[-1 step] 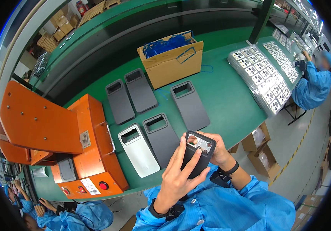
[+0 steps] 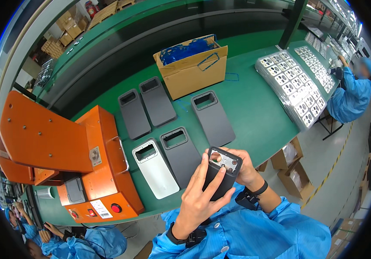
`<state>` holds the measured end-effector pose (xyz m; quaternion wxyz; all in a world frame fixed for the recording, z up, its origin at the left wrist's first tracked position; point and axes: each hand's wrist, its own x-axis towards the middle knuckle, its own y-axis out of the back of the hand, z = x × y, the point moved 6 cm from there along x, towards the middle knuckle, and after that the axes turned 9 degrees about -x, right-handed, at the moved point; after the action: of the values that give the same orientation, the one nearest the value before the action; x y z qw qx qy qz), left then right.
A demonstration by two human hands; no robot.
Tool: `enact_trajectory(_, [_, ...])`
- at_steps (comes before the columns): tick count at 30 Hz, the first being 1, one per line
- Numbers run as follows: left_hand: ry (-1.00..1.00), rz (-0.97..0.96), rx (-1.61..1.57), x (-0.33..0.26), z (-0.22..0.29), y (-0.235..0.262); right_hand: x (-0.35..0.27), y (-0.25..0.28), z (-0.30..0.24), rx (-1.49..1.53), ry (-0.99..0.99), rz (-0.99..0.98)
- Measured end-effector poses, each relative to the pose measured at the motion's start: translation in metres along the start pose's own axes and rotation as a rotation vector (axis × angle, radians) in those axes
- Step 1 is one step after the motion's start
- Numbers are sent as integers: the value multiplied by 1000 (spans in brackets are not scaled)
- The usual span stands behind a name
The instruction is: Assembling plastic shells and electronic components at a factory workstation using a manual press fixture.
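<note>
My two hands hold a dark grey rectangular housing (image 2: 229, 179) above the table's front edge, its windowed end pointing away from me. A silver plate (image 2: 227, 159) with round holes sits in the window. My left hand (image 2: 199, 195) lies across the housing's front and left side, one fingertip at the lower edge of the plate. From the right and behind, my right hand (image 2: 246, 169) grips the housing; some of its fingers are hidden. On the table beyond lie a white housing (image 2: 159, 175) and several dark grey housings (image 2: 213, 123), each with a window at its far end.
An orange machine (image 2: 103, 159) with a red button stands at the left. Behind the housings is a cardboard box (image 2: 198, 77) with blue stains. Trays of small silver plates (image 2: 291, 88) lie at the right. A co-worker (image 2: 351, 95) sits far right; others work lower left.
</note>
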<state>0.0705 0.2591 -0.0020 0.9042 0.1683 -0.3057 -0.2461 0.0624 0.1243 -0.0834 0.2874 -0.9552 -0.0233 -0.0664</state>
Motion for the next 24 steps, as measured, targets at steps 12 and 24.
enact_trajectory(12, [-10,5,-3,0,1,-1,2,5,-1,-106,17,-23])
enact_trajectory(24, [-30,-45,42,1,3,0,4,11,-4,-182,43,-81])
